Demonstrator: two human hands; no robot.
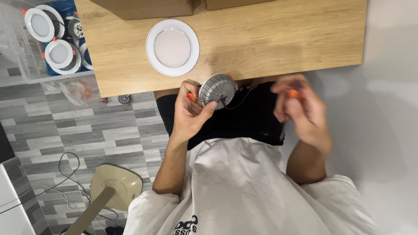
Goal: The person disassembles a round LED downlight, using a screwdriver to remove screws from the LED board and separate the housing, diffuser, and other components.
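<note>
My left hand (pixel 190 114) holds a round grey metal downlight housing (pixel 217 90) with its ribbed back toward me, below the table's front edge. An orange spring clip sticks out at its left, and a thin black wire trails off to the right. My right hand (pixel 301 109) is blurred, apart from the housing at the right, with its fingers closed on a small orange piece (pixel 294 93). A finished round white downlight (pixel 172 47) lies face up on the wooden table (pixel 278 39).
A clear bin (pixel 52 41) at the upper left holds several white downlights. Cardboard boxes (pixel 143 6) stand along the table's far edge. A beige lamp base (pixel 115 186) and loose cables lie on the grey plank floor at the lower left.
</note>
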